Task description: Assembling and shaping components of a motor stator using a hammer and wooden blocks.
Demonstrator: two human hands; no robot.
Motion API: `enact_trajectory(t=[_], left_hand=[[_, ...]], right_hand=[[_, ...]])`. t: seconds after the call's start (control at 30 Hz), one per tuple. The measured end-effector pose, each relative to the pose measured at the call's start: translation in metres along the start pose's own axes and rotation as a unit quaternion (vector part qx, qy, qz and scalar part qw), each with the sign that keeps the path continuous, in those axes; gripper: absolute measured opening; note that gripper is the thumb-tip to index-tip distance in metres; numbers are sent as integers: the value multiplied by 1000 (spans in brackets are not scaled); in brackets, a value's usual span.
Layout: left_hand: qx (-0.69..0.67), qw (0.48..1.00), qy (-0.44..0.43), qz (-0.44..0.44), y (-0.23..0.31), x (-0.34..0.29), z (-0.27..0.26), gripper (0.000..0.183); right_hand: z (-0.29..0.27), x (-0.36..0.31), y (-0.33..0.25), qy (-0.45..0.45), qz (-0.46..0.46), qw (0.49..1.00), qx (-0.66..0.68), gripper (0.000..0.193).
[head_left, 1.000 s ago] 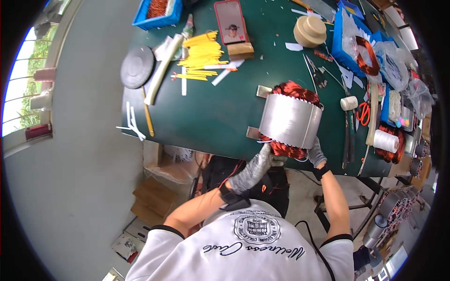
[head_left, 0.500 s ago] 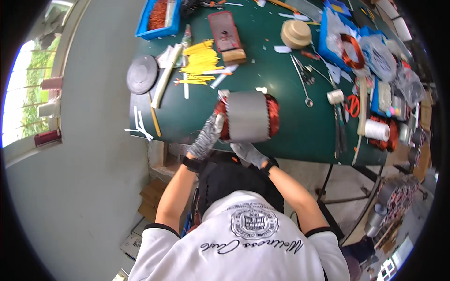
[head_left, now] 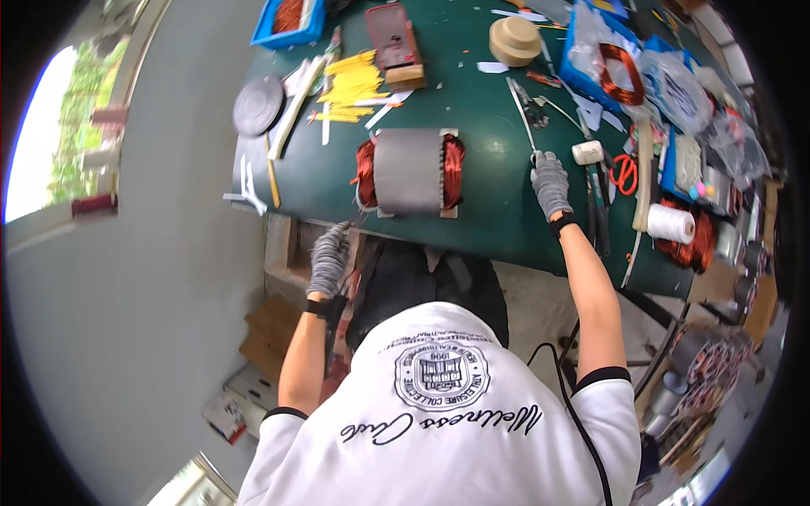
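A motor stator (head_left: 408, 172) lies on its side on the green table, its grey core between red-brown copper windings at both ends. At the table's front edge, left of the stator, my gloved left hand (head_left: 329, 257) is closed with its fingertips pinched on thin wire leads (head_left: 361, 218) that run to the stator's left end. Further right, my gloved right hand (head_left: 552, 184) has its fingers bent round the near end of a long thin metal tool (head_left: 521, 114). The fingers partly cover that end. Neither hand touches the stator's core.
Yellow strips (head_left: 353, 84) and a grey disc (head_left: 258, 106) lie on the left. At the right are a white thread spool (head_left: 671, 224), red-handled scissors (head_left: 623, 174) and a blue bin (head_left: 582, 74) with a copper coil. A beige round block (head_left: 514, 42) stands at the back.
Both hands have left the stator, which now rests further left. My right hand has reached across to the metal tool; my left hand has moved left and down to the wire leads.
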State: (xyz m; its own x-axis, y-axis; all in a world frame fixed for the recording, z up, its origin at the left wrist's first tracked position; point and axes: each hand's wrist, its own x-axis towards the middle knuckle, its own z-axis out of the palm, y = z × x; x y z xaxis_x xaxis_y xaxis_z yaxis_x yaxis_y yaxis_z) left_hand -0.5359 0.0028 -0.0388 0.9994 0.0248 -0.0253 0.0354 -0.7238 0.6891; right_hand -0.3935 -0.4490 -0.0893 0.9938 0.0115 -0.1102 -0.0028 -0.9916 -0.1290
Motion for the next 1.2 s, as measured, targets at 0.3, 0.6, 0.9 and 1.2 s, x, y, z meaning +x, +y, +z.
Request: enact_trajectory(t=[0.3,0.6,0.9,1.2], left_hand=[[232,959,131,-100,88,-43,-77,57],[-330,930,-116,-113,57,80,30,25],[-428,867,-93,-239,89,100,16,21],[145,964,191,114,156,116,15,43]], right_hand=[[-24,-112,-36,-214,-127,953,-171,108],[39,-184,-3,-164,-146,976,-6,39],[-163,-115,-82,84,146,709,685,21],[-262,-27,-158,79,-54,801,590,35]])
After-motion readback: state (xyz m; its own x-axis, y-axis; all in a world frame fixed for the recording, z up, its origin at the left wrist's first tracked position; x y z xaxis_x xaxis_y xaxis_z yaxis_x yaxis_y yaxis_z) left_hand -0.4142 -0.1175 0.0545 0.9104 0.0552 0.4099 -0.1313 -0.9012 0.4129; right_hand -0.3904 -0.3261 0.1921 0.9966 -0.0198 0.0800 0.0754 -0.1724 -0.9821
